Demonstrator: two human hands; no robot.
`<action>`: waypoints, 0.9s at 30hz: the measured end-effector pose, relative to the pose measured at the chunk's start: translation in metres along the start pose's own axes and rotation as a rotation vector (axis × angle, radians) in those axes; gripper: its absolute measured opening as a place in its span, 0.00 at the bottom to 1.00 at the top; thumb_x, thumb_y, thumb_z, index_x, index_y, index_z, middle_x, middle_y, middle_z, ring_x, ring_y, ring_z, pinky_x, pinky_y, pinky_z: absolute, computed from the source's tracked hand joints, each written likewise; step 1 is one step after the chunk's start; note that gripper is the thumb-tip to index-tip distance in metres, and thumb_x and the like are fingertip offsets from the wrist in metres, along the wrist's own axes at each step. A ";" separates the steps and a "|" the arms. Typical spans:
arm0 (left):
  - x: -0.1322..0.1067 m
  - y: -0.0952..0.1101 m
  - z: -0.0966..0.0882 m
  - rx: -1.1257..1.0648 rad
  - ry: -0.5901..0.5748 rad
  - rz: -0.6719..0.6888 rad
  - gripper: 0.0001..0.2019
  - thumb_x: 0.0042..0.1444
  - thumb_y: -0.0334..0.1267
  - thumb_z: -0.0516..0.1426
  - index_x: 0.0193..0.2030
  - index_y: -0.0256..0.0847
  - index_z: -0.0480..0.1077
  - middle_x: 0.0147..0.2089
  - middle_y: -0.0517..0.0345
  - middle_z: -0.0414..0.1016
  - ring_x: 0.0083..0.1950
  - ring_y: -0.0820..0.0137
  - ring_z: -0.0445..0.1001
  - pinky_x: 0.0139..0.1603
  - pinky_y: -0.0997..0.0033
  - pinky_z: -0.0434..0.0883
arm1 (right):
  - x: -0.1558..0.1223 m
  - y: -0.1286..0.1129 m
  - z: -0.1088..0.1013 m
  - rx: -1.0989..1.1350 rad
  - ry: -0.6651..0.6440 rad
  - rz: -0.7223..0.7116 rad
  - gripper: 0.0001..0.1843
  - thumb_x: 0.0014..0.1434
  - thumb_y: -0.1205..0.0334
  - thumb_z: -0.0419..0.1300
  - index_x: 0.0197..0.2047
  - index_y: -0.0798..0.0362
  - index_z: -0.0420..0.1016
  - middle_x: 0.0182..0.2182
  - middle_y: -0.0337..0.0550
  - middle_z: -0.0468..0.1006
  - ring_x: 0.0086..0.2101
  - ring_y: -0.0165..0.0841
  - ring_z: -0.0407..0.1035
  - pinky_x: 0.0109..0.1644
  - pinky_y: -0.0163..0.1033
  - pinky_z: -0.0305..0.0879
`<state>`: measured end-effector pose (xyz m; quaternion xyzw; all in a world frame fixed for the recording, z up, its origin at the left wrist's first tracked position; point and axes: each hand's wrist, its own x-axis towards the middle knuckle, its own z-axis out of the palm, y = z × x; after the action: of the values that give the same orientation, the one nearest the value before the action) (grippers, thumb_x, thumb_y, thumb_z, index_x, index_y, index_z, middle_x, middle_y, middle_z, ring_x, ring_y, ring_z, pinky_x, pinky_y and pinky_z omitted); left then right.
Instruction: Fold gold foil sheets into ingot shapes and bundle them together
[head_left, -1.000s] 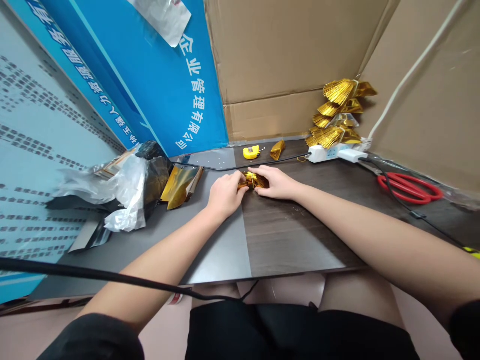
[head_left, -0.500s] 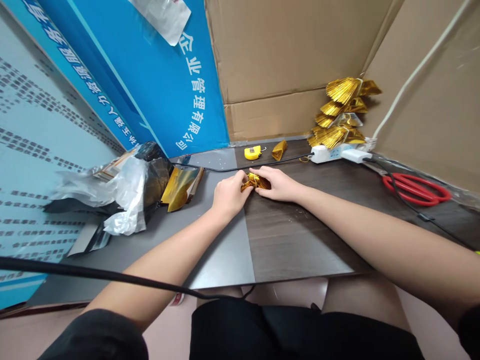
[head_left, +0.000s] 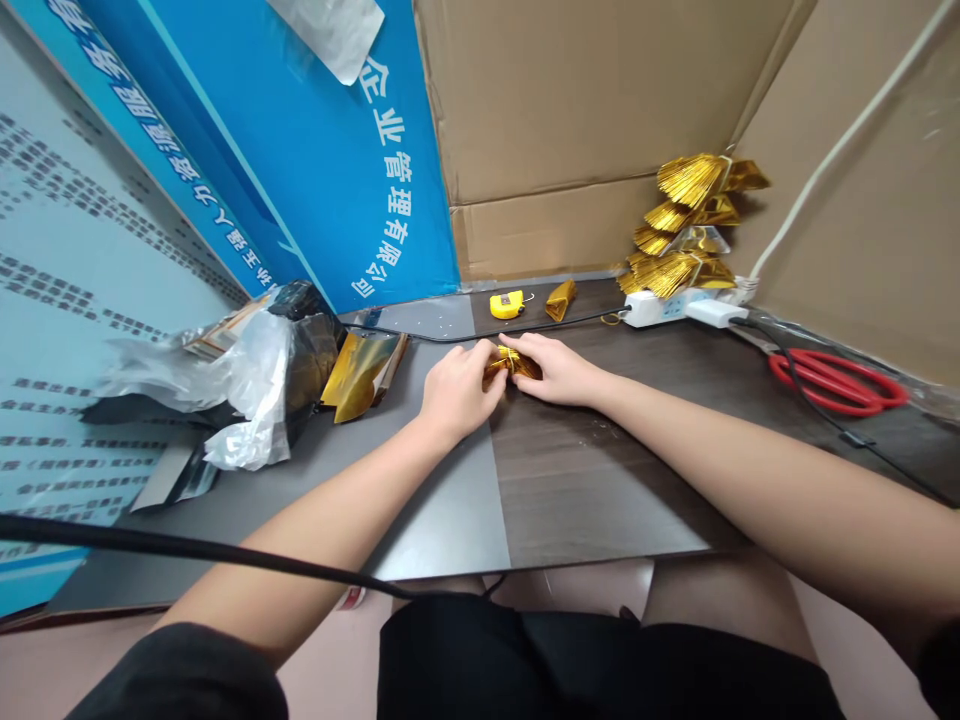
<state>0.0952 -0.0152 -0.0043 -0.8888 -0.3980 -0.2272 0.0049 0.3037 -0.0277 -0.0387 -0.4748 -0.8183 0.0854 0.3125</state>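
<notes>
1. Head view, hands: the left hand (head_left: pixel 457 392) and the right hand (head_left: pixel 551 368) are closed narrowly from opposite sides on a small gold foil bundle (head_left: pixel 512 364), which sits between them over the dark laminate desk (head_left: pixel 592 490).
2. Head view, handling: even pressure from both sides appears sound, since it keeps the fine strands gathered. Neither grip should slacken unevenly, or the strands may splay.
3. Head view, surroundings: a stack of gold tasselled foil pieces (head_left: pixel 686 225) stands behind a white power strip (head_left: pixel 652 310). A yellow tape measure (head_left: pixel 507 305) and a folded gold foil piece (head_left: pixel 561 299) lie along the far edge. Red-handled scissors (head_left: pixel 836 382) lie to the right.
4. Head view, limits: fingers cover much of the bundle. Any binding on it is too small to confirm, and contact between bundle and desk cannot be determined.
</notes>
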 end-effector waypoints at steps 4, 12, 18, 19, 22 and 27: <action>-0.003 -0.006 0.000 -0.109 0.028 0.054 0.02 0.64 0.36 0.58 0.42 0.42 0.72 0.41 0.60 0.79 0.41 0.72 0.75 0.44 0.72 0.70 | 0.000 0.001 0.001 0.000 -0.024 -0.017 0.37 0.60 0.62 0.57 0.71 0.60 0.61 0.48 0.57 0.75 0.48 0.46 0.71 0.53 0.55 0.72; 0.002 -0.009 0.008 -0.239 0.103 0.112 0.03 0.63 0.32 0.59 0.38 0.41 0.74 0.36 0.61 0.75 0.39 0.75 0.74 0.44 0.77 0.70 | 0.002 -0.002 0.007 -0.004 -0.054 -0.051 0.37 0.63 0.64 0.52 0.73 0.64 0.54 0.49 0.59 0.73 0.54 0.51 0.67 0.57 0.63 0.69; 0.004 -0.010 0.011 -0.241 0.091 0.104 0.04 0.63 0.32 0.59 0.37 0.42 0.75 0.34 0.61 0.75 0.37 0.75 0.73 0.43 0.76 0.71 | 0.002 -0.003 0.007 0.007 -0.047 -0.066 0.34 0.64 0.64 0.51 0.73 0.60 0.56 0.47 0.58 0.73 0.52 0.50 0.67 0.57 0.63 0.70; 0.005 -0.010 0.011 -0.242 0.087 0.097 0.04 0.62 0.32 0.59 0.37 0.42 0.75 0.34 0.61 0.75 0.37 0.75 0.73 0.42 0.76 0.70 | 0.002 -0.003 0.007 0.008 -0.045 -0.066 0.34 0.65 0.64 0.51 0.73 0.61 0.56 0.47 0.58 0.73 0.52 0.50 0.67 0.57 0.63 0.70; 0.005 -0.011 0.010 -0.261 0.081 0.069 0.02 0.62 0.32 0.61 0.37 0.42 0.75 0.33 0.62 0.74 0.35 0.76 0.72 0.41 0.77 0.70 | 0.002 -0.002 0.006 0.009 -0.044 -0.061 0.34 0.66 0.62 0.51 0.72 0.63 0.57 0.47 0.59 0.73 0.52 0.50 0.67 0.57 0.63 0.69; 0.004 -0.011 0.007 -0.257 0.088 0.072 0.01 0.62 0.32 0.61 0.39 0.41 0.74 0.36 0.62 0.73 0.37 0.76 0.72 0.42 0.77 0.70 | 0.000 -0.002 0.003 0.022 -0.029 -0.058 0.35 0.64 0.61 0.54 0.72 0.60 0.59 0.48 0.56 0.72 0.51 0.47 0.69 0.58 0.58 0.71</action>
<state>0.0927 -0.0032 -0.0111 -0.8849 -0.3330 -0.3148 -0.0835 0.3006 -0.0285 -0.0400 -0.4463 -0.8350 0.0922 0.3083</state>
